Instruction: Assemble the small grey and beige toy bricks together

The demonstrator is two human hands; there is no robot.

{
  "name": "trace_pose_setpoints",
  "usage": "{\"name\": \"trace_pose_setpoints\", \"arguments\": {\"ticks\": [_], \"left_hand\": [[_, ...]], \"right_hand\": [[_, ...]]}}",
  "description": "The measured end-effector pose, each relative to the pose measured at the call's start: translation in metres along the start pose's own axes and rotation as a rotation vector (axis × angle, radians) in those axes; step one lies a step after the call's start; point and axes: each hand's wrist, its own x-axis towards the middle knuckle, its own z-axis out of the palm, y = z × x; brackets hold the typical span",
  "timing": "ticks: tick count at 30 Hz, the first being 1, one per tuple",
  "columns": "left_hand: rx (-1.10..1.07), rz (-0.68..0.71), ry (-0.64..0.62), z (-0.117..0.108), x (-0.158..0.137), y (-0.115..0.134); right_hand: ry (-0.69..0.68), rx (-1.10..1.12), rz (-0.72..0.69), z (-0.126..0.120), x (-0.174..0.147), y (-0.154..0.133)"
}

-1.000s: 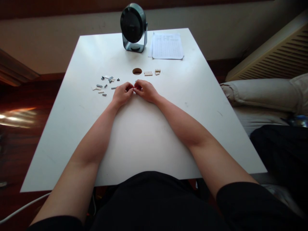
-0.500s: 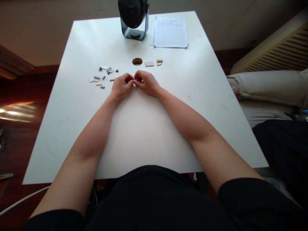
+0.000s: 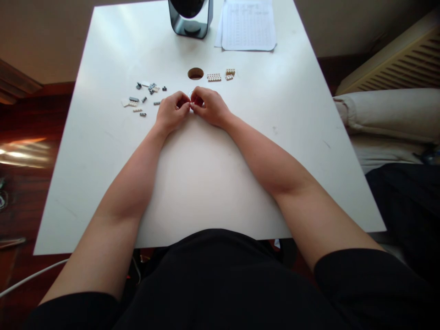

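Together pinched a tiny pale piece point(image 3: 191, 105) midway between left hand point(image 3: 172, 110) and right hand point(image 3: 210, 106), near side of the round hole point(image 3: 195, 73); showed too little to tell its long axis.

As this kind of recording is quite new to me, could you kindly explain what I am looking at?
There is no machine here: these are a person's own bare hands, seen by a camera worn on the head, looking forward and down. The left hand and right hand meet over a white table, their fingertips pinched at a small pale piece, too hidden to identify. Beside the left hand lie scattered small grey and white pieces. Beyond the hands is a round hole in the tabletop, with studded pale pieces to its right. Farther back are printed sheets and a dark device on a stand, its top cut off.
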Motion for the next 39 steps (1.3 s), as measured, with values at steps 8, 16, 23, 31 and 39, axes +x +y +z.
{"name": "trace_pose_setpoints", "arguments": {"ticks": [8, 16, 23, 31, 39], "left_hand": [[0.046, 0.041, -0.033, 0.0001, 0.0015, -0.0022], [0.002, 0.02, -0.006, 0.0025, 0.0024, -0.0093], [-0.001, 0.008, -0.02, 0.0017, 0.0026, -0.0084], [-0.029, -0.004, -0.022, 0.0009, 0.0015, -0.0061], [0.054, 0.046, -0.024, 0.0002, 0.0019, -0.0047]], "right_hand": [[0.009, -0.003, -0.017, 0.0021, 0.0001, 0.0037], [0.014, -0.009, -0.035, 0.0035, 0.0014, 0.0051], [0.025, 0.015, -0.028, 0.0013, 0.0003, 0.0019], [0.025, 0.011, -0.026, 0.0019, 0.0006, 0.0027], [0.026, 0.01, -0.001, 0.0004, 0.0003, -0.0001]]}}
